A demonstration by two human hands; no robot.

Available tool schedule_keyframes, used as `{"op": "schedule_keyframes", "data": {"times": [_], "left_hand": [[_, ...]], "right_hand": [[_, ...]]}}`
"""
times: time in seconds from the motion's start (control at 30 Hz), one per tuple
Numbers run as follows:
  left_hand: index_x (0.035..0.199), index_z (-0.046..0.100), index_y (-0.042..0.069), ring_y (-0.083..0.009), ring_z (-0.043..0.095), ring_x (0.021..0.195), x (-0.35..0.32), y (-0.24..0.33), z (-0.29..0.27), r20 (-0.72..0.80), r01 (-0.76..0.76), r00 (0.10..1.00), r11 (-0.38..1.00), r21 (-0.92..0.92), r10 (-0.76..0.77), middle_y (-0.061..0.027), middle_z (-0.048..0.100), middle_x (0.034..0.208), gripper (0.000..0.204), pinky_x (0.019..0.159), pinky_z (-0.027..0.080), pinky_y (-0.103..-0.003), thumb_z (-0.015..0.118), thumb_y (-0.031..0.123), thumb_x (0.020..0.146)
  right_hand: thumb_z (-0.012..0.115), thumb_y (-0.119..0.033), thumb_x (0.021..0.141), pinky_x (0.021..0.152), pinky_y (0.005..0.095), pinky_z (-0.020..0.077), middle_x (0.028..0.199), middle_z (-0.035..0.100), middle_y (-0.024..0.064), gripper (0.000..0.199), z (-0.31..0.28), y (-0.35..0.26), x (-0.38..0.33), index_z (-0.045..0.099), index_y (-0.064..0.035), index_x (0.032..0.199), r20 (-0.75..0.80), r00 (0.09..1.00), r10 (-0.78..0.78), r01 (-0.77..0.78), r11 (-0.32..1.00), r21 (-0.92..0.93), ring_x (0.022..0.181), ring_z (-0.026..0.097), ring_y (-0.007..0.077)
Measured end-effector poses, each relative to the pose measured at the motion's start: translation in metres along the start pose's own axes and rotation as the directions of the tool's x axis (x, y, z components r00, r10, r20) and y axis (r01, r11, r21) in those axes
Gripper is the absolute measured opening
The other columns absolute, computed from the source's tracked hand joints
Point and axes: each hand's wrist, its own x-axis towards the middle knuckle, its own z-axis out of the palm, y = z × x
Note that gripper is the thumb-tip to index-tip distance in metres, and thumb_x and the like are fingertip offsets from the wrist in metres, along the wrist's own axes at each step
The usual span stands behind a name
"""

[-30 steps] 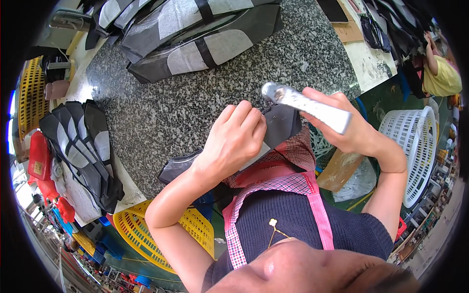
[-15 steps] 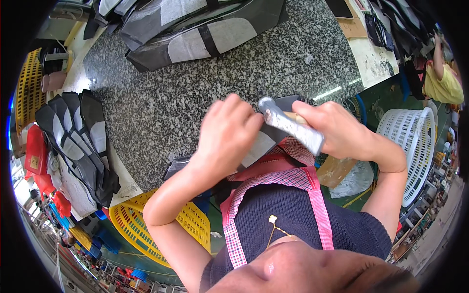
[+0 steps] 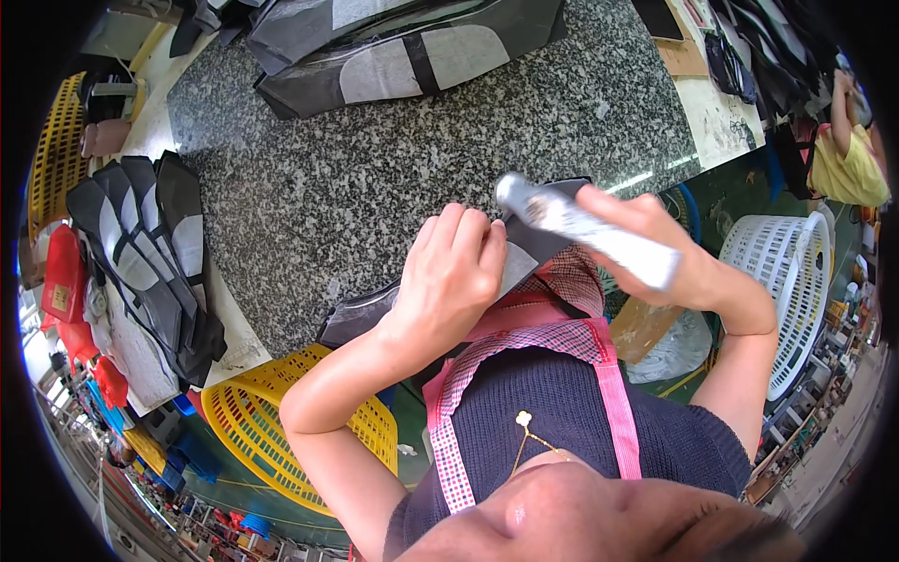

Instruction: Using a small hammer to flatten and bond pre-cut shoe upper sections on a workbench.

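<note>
Along the front edge of the stone tabletop lies a dark grey and black panel [image 3: 543, 236] with a lighter grey patch, like the stacked pieces. My left hand [image 3: 456, 258] is closed over its middle, fingers curled and pressed onto it; the hand hides that part. In my right hand [image 3: 655, 229] is a hammer [image 3: 595, 232], gripped by the handle, which the hand and head mostly hide. Its metal head, slightly blurred, is over the panel's right part, just right of my left fingers. Whether it touches the panel I cannot tell.
Similar panels [image 3: 421, 66] are stacked at the tabletop's far side, and more panels [image 3: 140, 253] fan out at left. A yellow basket [image 3: 300, 431] stands below left, a white basket [image 3: 777, 290] at right. A person in yellow [image 3: 847, 159] is at far right.
The hammer head has swung to the right and appears larger. My left hand has shifted slightly right and down, and more of the panel's left end shows.
</note>
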Motion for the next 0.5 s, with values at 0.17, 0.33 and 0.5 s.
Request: {"op": "schedule_keyframes", "data": {"times": [0.17,0.33,0.5], "left_hand": [[0.100,0.063,-0.011,-0.0259,0.053,0.082,0.000,0.003,0.002,0.013,-0.060,0.998,0.991,0.119,0.059,-0.0124,0.052,0.085,0.033,0.069,0.046,-0.035,0.063,0.005,0.072],[0.094,0.074,0.002,-0.0271,0.064,0.075,-0.003,-0.009,-0.008,-0.023,0.319,0.936,0.878,-0.356,-0.350,-0.0098,0.064,0.082,0.018,0.064,0.052,-0.037,0.077,0.002,0.076],[0.099,0.070,-0.001,-0.0289,0.059,0.082,-0.020,-0.013,-0.013,0.030,0.187,0.982,0.933,-0.306,-0.187,-0.0115,0.058,0.086,0.024,0.068,0.052,-0.038,0.067,-0.002,0.075]], "right_hand": [[0.065,0.003,0.085,0.057,0.0387,0.0471,0.077,0.060,0.0226,0.028,-0.003,0.003,0.002,0.053,0.0042,0.110,-0.088,0.957,-0.275,0.230,0.912,-0.341,0.067,0.063,0.0412],[0.062,-0.013,0.092,0.058,0.0472,0.0506,0.076,0.063,0.0225,0.018,0.015,0.007,0.000,0.053,-0.0004,0.099,0.059,0.993,0.105,-0.090,0.971,-0.221,0.072,0.065,0.0442],[0.064,-0.007,0.087,0.057,0.0422,0.0473,0.073,0.059,0.0217,0.022,0.007,0.008,0.004,0.051,0.0020,0.103,0.000,0.998,0.056,-0.056,0.993,-0.102,0.066,0.062,0.0414]]}}
